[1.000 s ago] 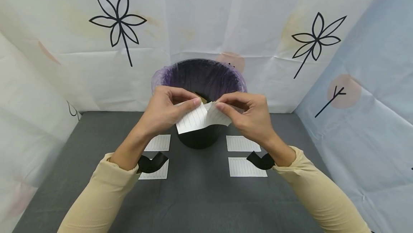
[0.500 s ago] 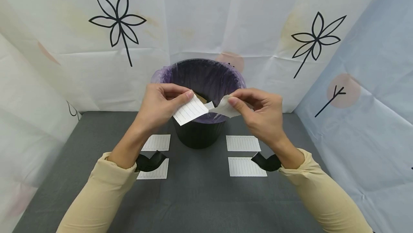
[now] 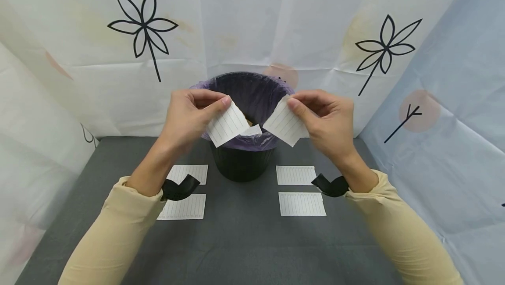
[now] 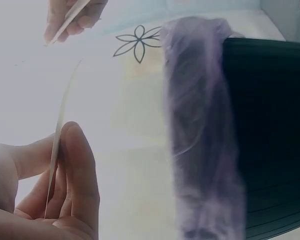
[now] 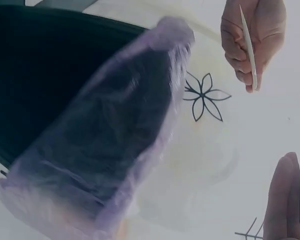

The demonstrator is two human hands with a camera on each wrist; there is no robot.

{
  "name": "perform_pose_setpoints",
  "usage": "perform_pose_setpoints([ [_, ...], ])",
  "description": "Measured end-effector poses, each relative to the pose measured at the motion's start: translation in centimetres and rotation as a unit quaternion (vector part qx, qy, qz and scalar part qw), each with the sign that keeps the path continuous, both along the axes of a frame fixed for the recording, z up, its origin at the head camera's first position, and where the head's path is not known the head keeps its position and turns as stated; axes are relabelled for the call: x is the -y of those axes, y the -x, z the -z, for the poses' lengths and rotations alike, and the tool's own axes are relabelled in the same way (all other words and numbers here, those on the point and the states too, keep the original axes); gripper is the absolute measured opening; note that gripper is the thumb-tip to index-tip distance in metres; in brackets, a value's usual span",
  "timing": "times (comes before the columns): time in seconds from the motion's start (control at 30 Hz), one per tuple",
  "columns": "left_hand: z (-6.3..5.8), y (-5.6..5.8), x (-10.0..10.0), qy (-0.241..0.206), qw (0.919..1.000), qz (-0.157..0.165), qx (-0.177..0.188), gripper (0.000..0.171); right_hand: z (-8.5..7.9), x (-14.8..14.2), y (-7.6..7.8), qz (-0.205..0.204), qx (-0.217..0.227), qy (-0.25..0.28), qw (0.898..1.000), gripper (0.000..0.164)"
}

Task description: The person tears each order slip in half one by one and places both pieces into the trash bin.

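In the head view my left hand [image 3: 183, 120] pinches a torn piece of lined white paper [image 3: 228, 126] between thumb and fingers. Opposite it, my right hand [image 3: 331, 127] pinches another torn piece of lined paper [image 3: 285, 122]. Both pieces hang apart above the front rim of a black bin [image 3: 242, 164] with a purple plastic liner [image 3: 256, 144]. The left wrist view shows the left piece of paper [image 4: 59, 132] edge-on. In the right wrist view the right hand's fingers [image 5: 282, 205] are only partly visible, at the lower right corner.
Lined paper sheets lie on the dark grey table [image 3: 244, 245]: two on the left, upper [image 3: 193, 172] and lower [image 3: 183, 208], and two on the right, upper [image 3: 296, 175] and lower [image 3: 301, 204]. White paper [image 3: 253, 130] shows inside the bin. Patterned cloth [image 3: 244, 17] surrounds the table.
One sheet stretched between my hands has torn through into two separate pieces. My hands have moved apart and slightly upward, each still holding a piece.
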State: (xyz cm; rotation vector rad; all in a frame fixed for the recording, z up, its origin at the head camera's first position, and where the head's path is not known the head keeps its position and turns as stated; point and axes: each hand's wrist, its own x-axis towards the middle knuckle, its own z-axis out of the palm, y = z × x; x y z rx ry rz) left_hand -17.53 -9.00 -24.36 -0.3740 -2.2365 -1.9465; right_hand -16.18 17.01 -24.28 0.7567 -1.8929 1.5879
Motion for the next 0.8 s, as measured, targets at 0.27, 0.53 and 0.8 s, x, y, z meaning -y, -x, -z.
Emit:
perform_pose_setpoints([
  [0.27,-2.5,1.8,-0.2,0.004,0.9996,-0.029,-0.007,0.021,-2.1,0.7,2.7,0.018,0.031,-0.019,0.999,0.009],
  [0.53,-4.8,4.2,-0.4,0.025,0.9983,-0.038,0.037,0.025,-3.7,2.0,5.7,0.034,0.097,-0.029,0.994,0.012],
  [0.8,-6.4,6.4,-1.1,0.044,0.9937,-0.035,0.097,0.028,-4.4,3.1,8.4,0.033,0.131,-0.043,0.99,0.014],
])
